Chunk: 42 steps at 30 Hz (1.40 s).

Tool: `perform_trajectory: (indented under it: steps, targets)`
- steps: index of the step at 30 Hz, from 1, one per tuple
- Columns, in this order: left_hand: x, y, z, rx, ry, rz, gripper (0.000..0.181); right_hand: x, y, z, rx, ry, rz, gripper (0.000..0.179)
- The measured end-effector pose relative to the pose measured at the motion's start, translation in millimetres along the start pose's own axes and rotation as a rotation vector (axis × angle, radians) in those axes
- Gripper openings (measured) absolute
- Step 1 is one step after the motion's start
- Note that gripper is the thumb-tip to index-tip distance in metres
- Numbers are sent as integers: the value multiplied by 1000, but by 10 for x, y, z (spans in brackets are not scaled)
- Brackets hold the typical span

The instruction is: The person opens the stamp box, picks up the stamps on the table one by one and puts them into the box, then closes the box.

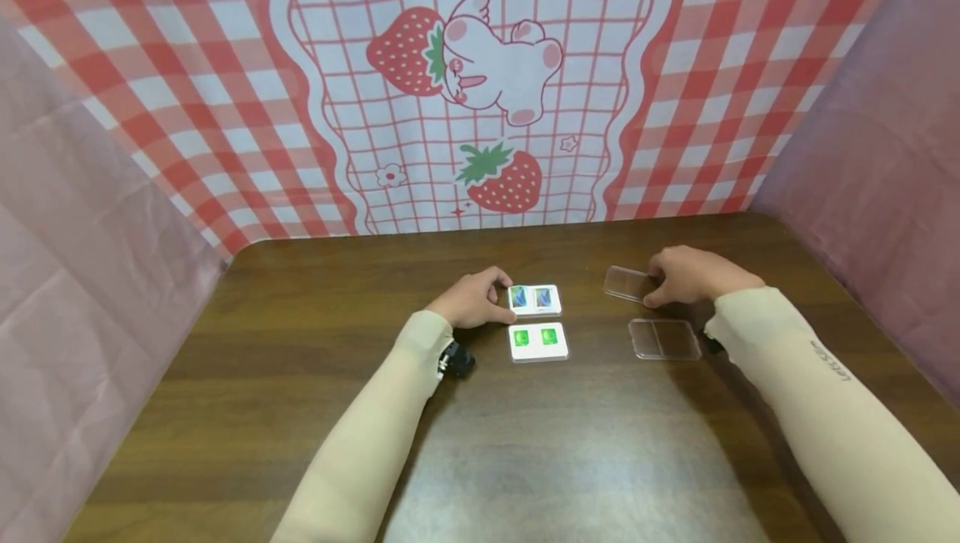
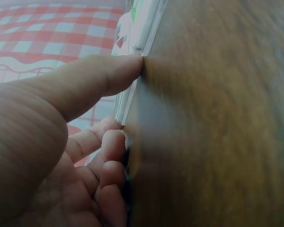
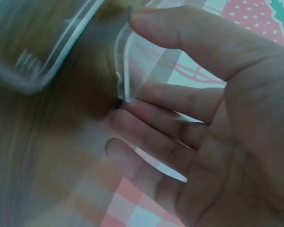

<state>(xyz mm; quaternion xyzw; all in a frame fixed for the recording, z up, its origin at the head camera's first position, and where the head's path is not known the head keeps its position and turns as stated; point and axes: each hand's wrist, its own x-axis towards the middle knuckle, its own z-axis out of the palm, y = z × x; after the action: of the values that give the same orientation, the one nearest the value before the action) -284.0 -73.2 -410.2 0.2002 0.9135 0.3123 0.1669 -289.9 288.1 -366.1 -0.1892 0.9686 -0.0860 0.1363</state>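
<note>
Two shallow clear cases with white inserts lie one behind the other near the middle of the table. Blue pictures show on the far case (image 1: 533, 310); the near case (image 1: 540, 351) bears green ones. My left hand (image 1: 468, 301) holds the far case at its left end, thumb at the near corner and index finger at the far one. To the right, my right hand (image 1: 686, 272) grips a clear plastic lid (image 1: 624, 283) by its right end, between thumb and fingers. Another clear plastic lid (image 1: 666, 341) lies on the table nearer to me, below that hand.
The brown wooden table (image 1: 300, 409) ends at the back against a checked strawberry cloth (image 1: 487, 143). Pink cloths (image 1: 862, 151) hang at both sides. A small black device (image 1: 456, 359) sits on my left wrist.
</note>
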Motion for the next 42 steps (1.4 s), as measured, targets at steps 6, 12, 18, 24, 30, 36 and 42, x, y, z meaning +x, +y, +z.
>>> perform_trajectory:
  steps: [6,12,18,24,30,36,42]
  targets:
    - [-5,-6,-3,-10,-4,8,54,130,-123,65,45,127,-16,51]
    - [-17,-25,-16,-10,-3,4,54,260,-361,71,93,232,-36,57]
    - [-21,-28,-12,-4,-3,14,55,314,-536,82,156,307,-46,62]
    - [-7,-43,-9,-3,3,18,55,349,-630,93,206,358,-51,65]
    - [-6,-46,-6,-9,2,23,55,372,-693,160,229,379,-56,66]
    - [-14,-48,-9,-13,0,25,56,373,-712,204,234,395,-56,66]
    - [0,-62,-4,-19,4,19,56,388,-724,226,228,392,-56,65]
